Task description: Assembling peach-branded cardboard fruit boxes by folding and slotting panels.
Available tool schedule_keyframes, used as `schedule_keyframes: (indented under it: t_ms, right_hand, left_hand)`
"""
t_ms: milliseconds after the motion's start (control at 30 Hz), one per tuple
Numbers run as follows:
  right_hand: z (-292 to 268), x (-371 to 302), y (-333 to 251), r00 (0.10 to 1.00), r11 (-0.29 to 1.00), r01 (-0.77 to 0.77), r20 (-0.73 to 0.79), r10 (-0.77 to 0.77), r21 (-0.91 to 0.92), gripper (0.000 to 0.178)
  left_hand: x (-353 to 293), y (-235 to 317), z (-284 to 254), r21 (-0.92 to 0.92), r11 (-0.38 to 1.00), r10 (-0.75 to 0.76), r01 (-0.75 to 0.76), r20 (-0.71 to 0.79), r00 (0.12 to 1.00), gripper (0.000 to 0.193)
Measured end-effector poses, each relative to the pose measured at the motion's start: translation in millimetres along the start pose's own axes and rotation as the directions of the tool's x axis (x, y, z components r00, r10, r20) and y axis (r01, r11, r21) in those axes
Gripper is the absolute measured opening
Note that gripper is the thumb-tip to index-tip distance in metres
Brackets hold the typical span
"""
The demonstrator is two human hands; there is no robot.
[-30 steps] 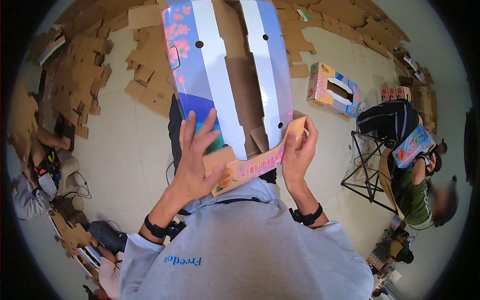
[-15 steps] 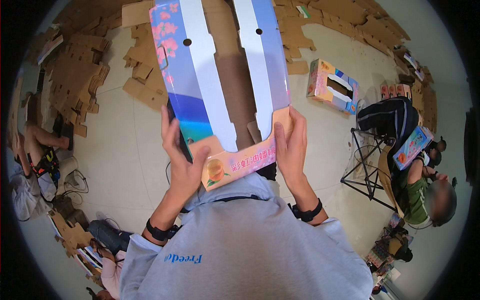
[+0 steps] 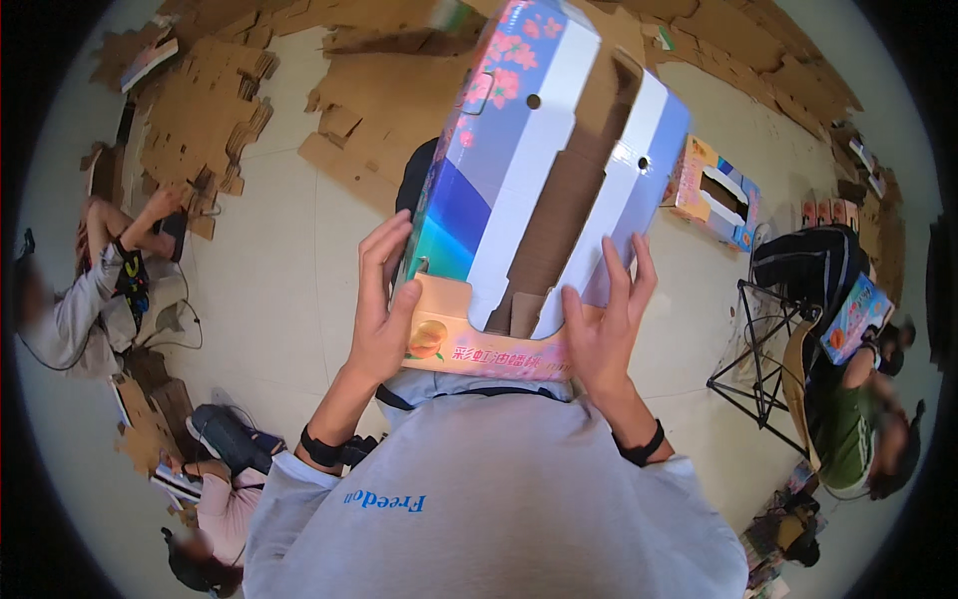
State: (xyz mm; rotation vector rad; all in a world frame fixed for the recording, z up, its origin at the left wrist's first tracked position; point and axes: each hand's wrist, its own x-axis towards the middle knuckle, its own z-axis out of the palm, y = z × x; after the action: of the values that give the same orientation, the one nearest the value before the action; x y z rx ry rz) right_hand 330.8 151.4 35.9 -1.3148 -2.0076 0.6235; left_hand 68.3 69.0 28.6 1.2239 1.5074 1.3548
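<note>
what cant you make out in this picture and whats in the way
All in the head view:
Underside of the box: turned away from the camera.
Tip of its far end: cut off by the top edge.
Right end of the orange panel: covered by the right hand.
Green-and-white thing near the top: too blurred to identify.

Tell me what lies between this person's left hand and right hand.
In the head view, the box's orange end panel, the near end of the flower-printed box, lies between the left hand and right hand.
</note>
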Motion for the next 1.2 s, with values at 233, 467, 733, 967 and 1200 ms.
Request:
schedule_keyframes:
  t_ms: [233,467,733,967,1200]
  right_hand:
    - [-3,14,16,0.924,0.901,0.374,0.176,-0.34,-0.221,0.013]
    - [9,28,21,0.839,0.856,0.517,0.213,-0.501,-0.021,0.022]
    - [-15,36,14,0.658,0.761,0.638,0.429,-0.618,0.119,0.027]
    - [7,44,15,0.612,0.691,0.7,0.347,-0.711,0.181,0.025]
    - [-15,142,-8,0.917,0.915,0.392,-0.039,-0.397,-0.097,0.049]
  left_hand:
    - [-13,15,13,0.189,0.982,-0.012,-0.001,0.07,0.997,0.048]
    - [49,65,41,0.571,0.48,0.417,-0.666,0.52,0.746,0.028]
    - [26,43,41,0.388,0.449,0.292,-0.805,0.787,0.543,0.018]
    - [34,20,38,0.4,0.238,0.33,-0.885,0.824,0.461,0.014]
    - [58,52,7,0.649,0.324,0.353,-0.689,0.593,0.724,0.045]
